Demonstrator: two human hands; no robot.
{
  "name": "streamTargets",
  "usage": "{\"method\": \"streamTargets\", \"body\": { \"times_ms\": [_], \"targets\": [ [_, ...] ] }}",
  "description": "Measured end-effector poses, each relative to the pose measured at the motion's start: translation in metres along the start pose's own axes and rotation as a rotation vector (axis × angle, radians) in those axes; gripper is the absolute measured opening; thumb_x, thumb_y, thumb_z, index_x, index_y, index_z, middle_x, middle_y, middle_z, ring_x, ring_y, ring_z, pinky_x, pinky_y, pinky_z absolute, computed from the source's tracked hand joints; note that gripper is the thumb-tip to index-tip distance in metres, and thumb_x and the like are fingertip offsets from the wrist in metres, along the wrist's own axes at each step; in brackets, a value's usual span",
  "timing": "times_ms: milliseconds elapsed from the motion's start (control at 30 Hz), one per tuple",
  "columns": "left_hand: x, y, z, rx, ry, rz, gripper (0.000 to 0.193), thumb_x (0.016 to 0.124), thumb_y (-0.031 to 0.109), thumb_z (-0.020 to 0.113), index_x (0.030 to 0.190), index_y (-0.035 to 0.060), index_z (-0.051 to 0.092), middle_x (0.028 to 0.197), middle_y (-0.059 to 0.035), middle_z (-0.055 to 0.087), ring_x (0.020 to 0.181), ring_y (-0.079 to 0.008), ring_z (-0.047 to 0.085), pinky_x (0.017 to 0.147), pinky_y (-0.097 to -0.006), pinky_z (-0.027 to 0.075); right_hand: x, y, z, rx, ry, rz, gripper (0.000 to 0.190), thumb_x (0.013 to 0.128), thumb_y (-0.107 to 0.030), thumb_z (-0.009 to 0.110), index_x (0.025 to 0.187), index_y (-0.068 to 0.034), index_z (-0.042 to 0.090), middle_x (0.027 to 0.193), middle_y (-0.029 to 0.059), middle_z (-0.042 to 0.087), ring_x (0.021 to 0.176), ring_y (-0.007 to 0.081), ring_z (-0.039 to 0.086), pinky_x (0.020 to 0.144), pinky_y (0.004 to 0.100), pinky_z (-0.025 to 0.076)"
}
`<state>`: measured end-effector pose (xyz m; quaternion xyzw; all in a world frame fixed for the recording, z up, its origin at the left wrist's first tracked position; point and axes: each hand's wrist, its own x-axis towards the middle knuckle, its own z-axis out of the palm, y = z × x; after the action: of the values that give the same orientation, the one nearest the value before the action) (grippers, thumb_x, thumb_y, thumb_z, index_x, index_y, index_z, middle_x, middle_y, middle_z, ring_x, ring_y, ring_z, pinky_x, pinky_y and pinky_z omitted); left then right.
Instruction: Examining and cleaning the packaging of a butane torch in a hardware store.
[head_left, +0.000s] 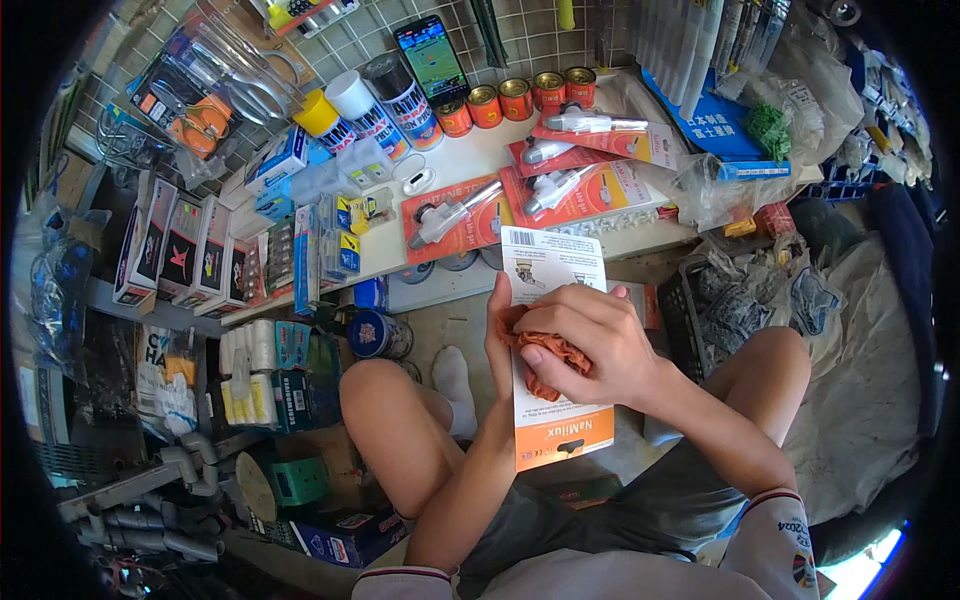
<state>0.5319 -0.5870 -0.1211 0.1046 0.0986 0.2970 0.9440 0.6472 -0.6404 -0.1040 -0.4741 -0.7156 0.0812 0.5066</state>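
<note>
My left hand (501, 337) holds a Namilux blister card (559, 259) from beneath, its printed back facing up and its orange end towards my body. Bunched in my right hand (592, 341) is a reddish-brown cloth (551, 356), pressed against the middle of the card. The card's far side is hidden. Beyond my hands, a carded butane torch (454, 214) lies on the white shelf, with several more torch cards (577, 187) overlapping to its right.
Small orange cans (516, 99), a propped phone (431, 60) and spray cans (405, 97) line the shelf's back. Boxes (176, 240) stand left. Right are a black basket (679, 322) and plastic bags (847, 300). My knees flank the card; a blue-lidded tin (371, 334) stands below the shelf.
</note>
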Motion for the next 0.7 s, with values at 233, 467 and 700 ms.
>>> {"method": "streamTargets", "body": {
  "times_ms": [233,467,700],
  "targets": [
    [0.001,0.000,-0.007,-0.041,-0.061,0.007,0.068,0.101,0.063,0.037,0.129,0.0036,0.056,0.116,-0.0124,0.064,0.109,-0.0244,0.064,0.103,-0.0442,0.049,0.003,-0.003,0.000,-0.128,0.010,-0.086,0.019,0.084,-0.018,0.073,0.100,-0.007,0.068,0.103,0.0080,0.065,0.094,0.0292,0.065,0.083,0.0404,0.053],
    [-0.006,-0.008,0.008,-0.122,-0.028,0.000,0.064,0.103,0.062,0.035,0.138,0.0106,0.049,0.129,-0.0091,0.057,0.119,-0.0234,0.059,0.108,-0.0466,0.045,-0.002,-0.005,0.005,0.057,-0.107,-0.226,0.023,0.081,-0.017,0.074,0.103,-0.010,0.071,0.123,0.0107,0.064,0.120,0.0340,0.061,0.098,0.0432,0.051],
    [-0.007,-0.015,-0.002,-0.026,-0.110,0.014,0.068,0.104,0.063,0.031,0.152,0.0157,0.037,0.147,-0.0090,0.050,0.130,-0.0226,0.054,0.108,-0.0418,0.044,0.012,0.030,-0.018,-0.248,0.130,0.106,0.035,0.095,-0.018,0.061,0.128,-0.007,0.062,0.136,0.0173,0.058,0.128,0.0400,0.054,0.106,0.0494,0.044]
  ]
}}
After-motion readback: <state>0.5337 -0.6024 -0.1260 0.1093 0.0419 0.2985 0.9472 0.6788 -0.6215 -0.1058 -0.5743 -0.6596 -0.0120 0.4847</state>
